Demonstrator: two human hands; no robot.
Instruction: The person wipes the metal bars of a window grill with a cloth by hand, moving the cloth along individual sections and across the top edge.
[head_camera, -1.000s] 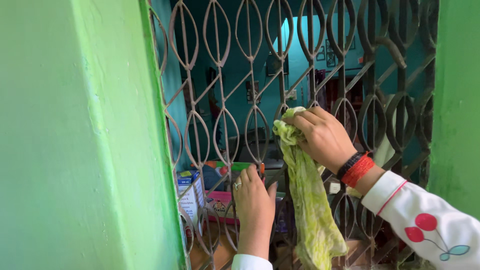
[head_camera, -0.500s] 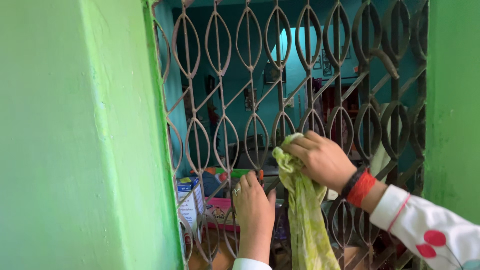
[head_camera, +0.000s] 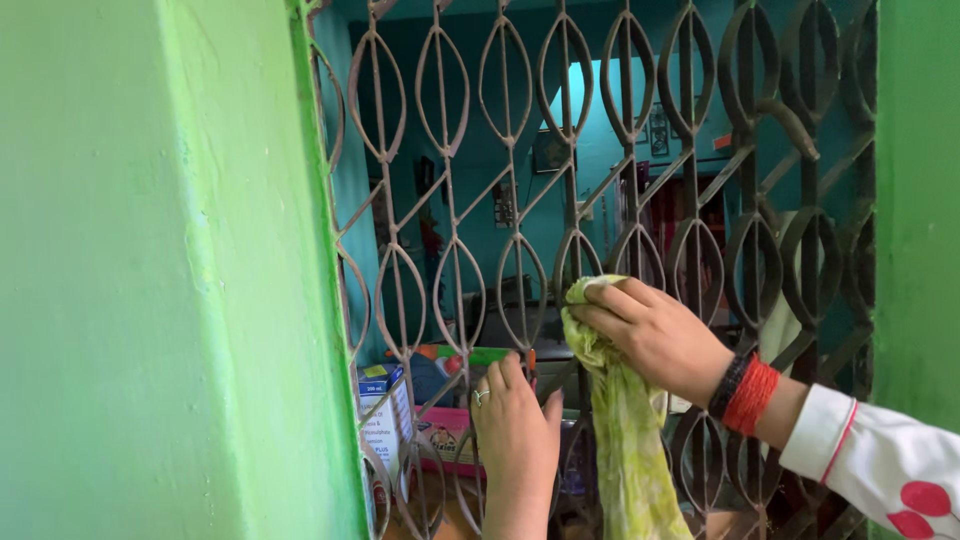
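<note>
cloth meets grille at a green-walled window

a person's right hand presses a bunched yellow-green cloth against the metal grille of a window, fingers curled over the top of the wad, the loose tail of the cloth hanging down in front of the bars. the left hand (a ring on one finger) rests lower on the grille, fingers close together and laid over a bar near an orange tip; whether it grips the bar fully cannot be told. the cloth sits about mid-height, at the foot of one leaf-shaped loop, right of centre.

judged from how things lie, the wiping looks to be in its middle stretch: the cloth is on the middle rows, while the upper loops and the bars at far right look as dull and brown as the rest, so no finished patch can be picked out. much of the grille appears left to do.

around it: a bright green wall fills the left, a second green jamb the right. behind the bars, a teal room holds a white box, a pink packet and a green item on a surface just inside. the many thin bars and tight crossings stand in the cloth's way, and the right sleeve hangs close to the lower ironwork.
</note>
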